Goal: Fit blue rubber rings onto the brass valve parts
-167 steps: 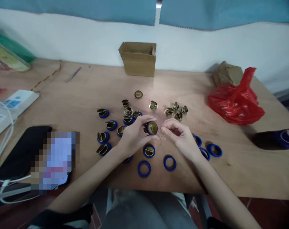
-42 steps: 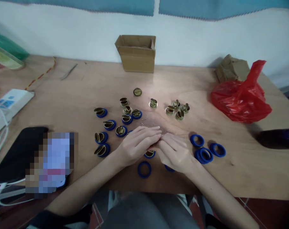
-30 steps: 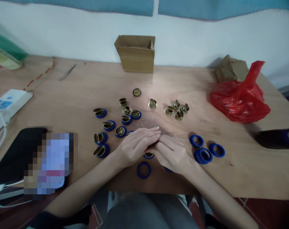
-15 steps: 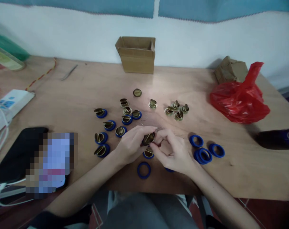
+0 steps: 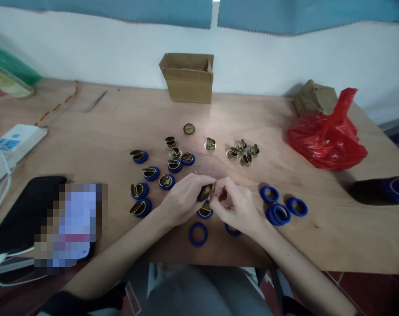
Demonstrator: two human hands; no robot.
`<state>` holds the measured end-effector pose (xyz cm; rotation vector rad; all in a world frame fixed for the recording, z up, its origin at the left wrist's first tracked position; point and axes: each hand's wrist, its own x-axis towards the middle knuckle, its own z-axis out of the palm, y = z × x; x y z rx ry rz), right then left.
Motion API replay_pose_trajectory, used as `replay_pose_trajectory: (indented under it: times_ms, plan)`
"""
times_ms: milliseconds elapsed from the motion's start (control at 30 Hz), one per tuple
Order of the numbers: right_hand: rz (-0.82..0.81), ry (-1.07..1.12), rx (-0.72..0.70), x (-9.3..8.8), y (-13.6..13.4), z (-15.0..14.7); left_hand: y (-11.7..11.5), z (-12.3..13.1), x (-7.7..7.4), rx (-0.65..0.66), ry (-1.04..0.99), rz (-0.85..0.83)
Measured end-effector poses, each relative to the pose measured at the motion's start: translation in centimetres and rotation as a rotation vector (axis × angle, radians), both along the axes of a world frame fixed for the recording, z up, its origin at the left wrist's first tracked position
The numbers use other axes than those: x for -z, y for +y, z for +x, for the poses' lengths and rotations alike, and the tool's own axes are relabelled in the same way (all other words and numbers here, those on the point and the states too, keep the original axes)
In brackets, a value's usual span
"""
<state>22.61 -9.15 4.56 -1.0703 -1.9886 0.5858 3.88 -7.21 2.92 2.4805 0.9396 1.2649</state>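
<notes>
My left hand (image 5: 183, 197) is closed on a round brass flap piece (image 5: 205, 193), with a bit of blue at its edge. The thumb and forefinger of my right hand (image 5: 235, 204) pinch at the right edge of the same piece; the fingertips partly hide the contact. Just below lies another flap piece in a blue ring (image 5: 205, 210). A loose blue ring (image 5: 198, 234) is near the table's front edge, and a second one (image 5: 233, 230) is partly under my right hand. Several flap pieces fitted with blue rings (image 5: 151, 173) lie left of my hands.
Several flap pieces without rings (image 5: 245, 159) lie beyond my hands, and loose blue rings (image 5: 297, 206) to the right. Further off are a cardboard box (image 5: 189, 81), a red plastic bag (image 5: 328, 140) and a dark bottle (image 5: 374, 192). Phones (image 5: 28, 206) and a power strip (image 5: 18, 142) are at left.
The flap piece between my hands has turned more edge-on. My right fingers have drawn closer together at its right side, and the right hand has shifted slightly, showing more of the ring beneath.
</notes>
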Motion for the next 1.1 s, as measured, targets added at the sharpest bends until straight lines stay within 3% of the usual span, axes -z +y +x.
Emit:
replay_pose_trajectory:
  times_ms: [200,400,533,700,933,1100]
  plan:
    - [0.177,-0.129,-0.028,0.6,0.1,-0.4,-0.1,0.0,0.0,-0.002,0.050,-0.061]
    - [0.076,0.031,-0.006,-0.1,0.0,0.2,0.1,0.1,0.6,-0.038,-0.050,-0.044]
    - [0.252,0.010,0.000,-0.7,0.0,0.5,0.5,0.2,0.9,-0.077,-0.076,-0.025]
    - [0.381,-0.119,-0.033,-0.1,0.2,0.4,0.5,-0.1,1.0,-0.035,-0.086,-0.062]
    - [0.319,-0.145,-0.077,0.2,0.3,0.6,0.8,-0.2,1.2,0.049,-0.153,-0.098]
    - [0.254,0.011,0.020,-0.2,0.1,0.6,0.7,-0.1,0.5,-0.016,-0.100,-0.065]
